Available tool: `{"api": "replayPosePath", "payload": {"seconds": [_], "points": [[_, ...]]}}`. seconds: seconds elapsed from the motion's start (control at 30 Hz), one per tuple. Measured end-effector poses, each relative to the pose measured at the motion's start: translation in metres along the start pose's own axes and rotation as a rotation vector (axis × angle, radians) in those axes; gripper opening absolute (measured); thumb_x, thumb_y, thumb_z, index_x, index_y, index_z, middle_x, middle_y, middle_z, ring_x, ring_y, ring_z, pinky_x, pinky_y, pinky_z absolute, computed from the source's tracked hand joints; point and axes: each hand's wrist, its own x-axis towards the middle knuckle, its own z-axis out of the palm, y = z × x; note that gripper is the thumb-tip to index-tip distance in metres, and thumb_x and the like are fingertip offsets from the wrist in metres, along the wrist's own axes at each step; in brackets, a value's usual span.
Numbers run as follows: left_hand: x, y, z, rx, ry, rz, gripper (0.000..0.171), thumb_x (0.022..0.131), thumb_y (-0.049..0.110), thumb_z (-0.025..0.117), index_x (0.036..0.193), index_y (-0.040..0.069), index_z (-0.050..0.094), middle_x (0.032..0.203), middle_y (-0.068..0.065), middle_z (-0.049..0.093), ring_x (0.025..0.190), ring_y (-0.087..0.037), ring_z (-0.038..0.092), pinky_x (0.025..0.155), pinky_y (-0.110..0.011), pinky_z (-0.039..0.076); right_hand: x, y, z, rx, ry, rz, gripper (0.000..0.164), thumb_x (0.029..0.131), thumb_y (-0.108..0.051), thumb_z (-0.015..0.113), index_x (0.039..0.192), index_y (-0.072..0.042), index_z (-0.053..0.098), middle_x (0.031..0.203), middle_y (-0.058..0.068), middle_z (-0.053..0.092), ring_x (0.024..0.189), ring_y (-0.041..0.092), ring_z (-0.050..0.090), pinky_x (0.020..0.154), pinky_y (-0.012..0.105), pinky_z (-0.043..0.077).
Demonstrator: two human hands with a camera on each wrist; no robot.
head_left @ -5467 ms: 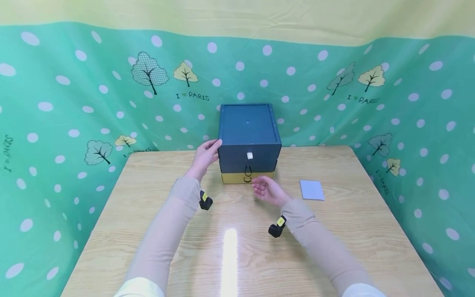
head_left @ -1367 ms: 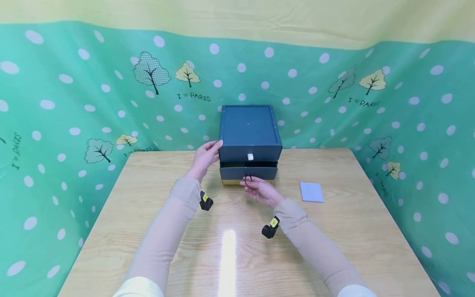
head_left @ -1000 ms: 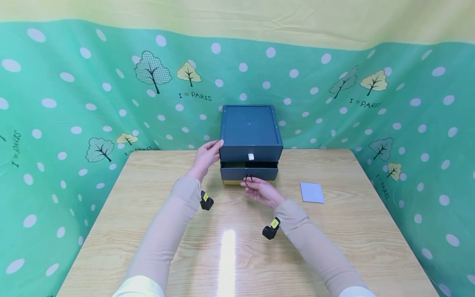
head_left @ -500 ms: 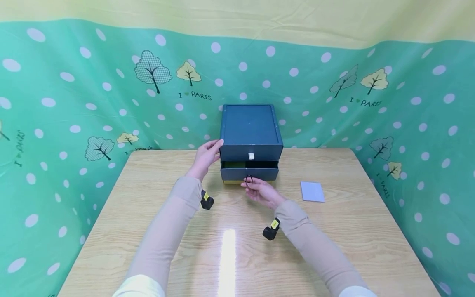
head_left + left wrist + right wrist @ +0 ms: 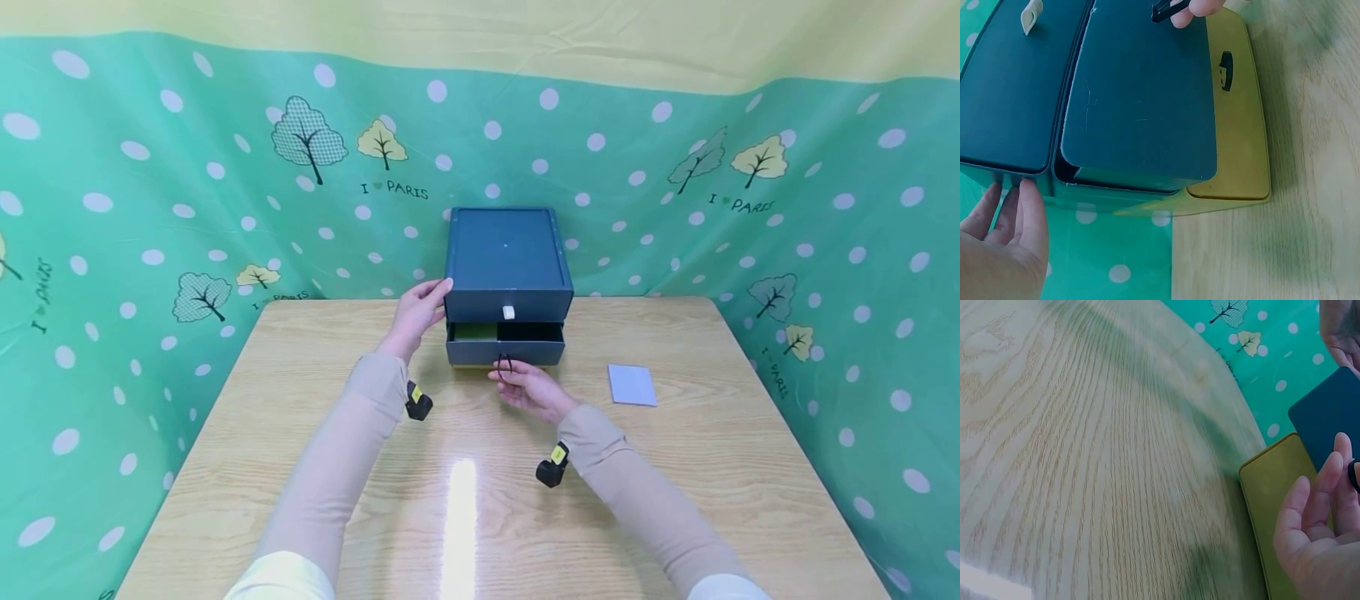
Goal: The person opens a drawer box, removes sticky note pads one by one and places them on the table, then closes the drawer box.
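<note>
A small drawer cabinet [image 5: 504,250] with a dark blue top stands at the back of the table. Its middle drawer [image 5: 468,353], dark blue-grey, is pulled partway out; something green [image 5: 475,332] shows inside on the left, and the right half looks dark. My right hand [image 5: 531,392] pinches the black loop pull [image 5: 1169,9] on that drawer's front. My left hand [image 5: 412,321] rests its fingertips against the cabinet's left side, by the top drawer; in the left wrist view its fingers are fairly straight. The yellow bottom drawer [image 5: 1241,137] is closed, with a black loop of its own.
A white tab [image 5: 509,312] sticks out of the closed top drawer. To the right, a flat pale-blue square [image 5: 632,385] lies on the wooden table [image 5: 337,517]. Behind and at the sides hangs a green dotted cloth [image 5: 225,150].
Since the oldest frame, my right hand has taken the loop pull and the middle drawer has come out toward me. Over the last second it slides slightly farther, showing more green inside. My left hand stays put.
</note>
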Motion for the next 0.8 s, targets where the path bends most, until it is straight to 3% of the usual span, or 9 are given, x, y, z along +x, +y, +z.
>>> {"api": "replayPosePath", "payload": {"seconds": [0.27, 0.47, 0.67, 0.8], "points": [[0.001, 0.0, 0.0, -0.009, -0.003, -0.014, 0.061, 0.093, 0.041, 0.059, 0.141, 0.007, 0.044, 0.145, -0.011, 0.043, 0.129, -0.024, 0.046, 0.107, -0.036, 0.042, -0.001, 0.002, -0.001, -0.003, -0.016, -0.004, 0.036, 0.101, -0.007, 0.041, 0.136, 0.001, 0.042, 0.093, -0.009, 0.067, 0.082, 0.005, 0.06, 0.107, 0.04, 0.04], [0.001, 0.0, 0.001, -0.012, -0.005, -0.004, 0.061, 0.093, 0.04, 0.059, 0.141, 0.007, 0.043, 0.145, -0.012, 0.043, 0.129, -0.025, 0.047, 0.107, -0.036, 0.043, -0.004, 0.001, -0.001, -0.005, -0.023, -0.005, 0.036, 0.101, -0.007, 0.042, 0.135, 0.002, 0.043, 0.092, -0.008, 0.067, 0.082, 0.007, 0.059, 0.1, 0.036, 0.043], [0.0, 0.001, 0.001, -0.008, -0.006, -0.008, 0.062, 0.092, 0.04, 0.059, 0.142, 0.006, 0.043, 0.146, -0.012, 0.042, 0.13, -0.025, 0.045, 0.107, -0.036, 0.042, -0.008, 0.0, -0.001, 0.004, -0.033, 0.017, 0.037, 0.1, -0.005, 0.041, 0.136, 0.003, 0.041, 0.092, -0.007, 0.068, 0.081, 0.007, 0.059, 0.102, 0.036, 0.041], [0.0, 0.001, 0.0, -0.005, -0.005, -0.003, 0.06, 0.093, 0.039, 0.058, 0.142, 0.007, 0.043, 0.145, -0.012, 0.043, 0.13, -0.025, 0.046, 0.107, -0.036, 0.042, -0.013, 0.0, 0.0, -0.003, -0.056, 0.013, 0.038, 0.1, -0.005, 0.041, 0.136, 0.005, 0.039, 0.092, -0.006, 0.067, 0.08, 0.006, 0.058, 0.095, 0.03, 0.045]]}}
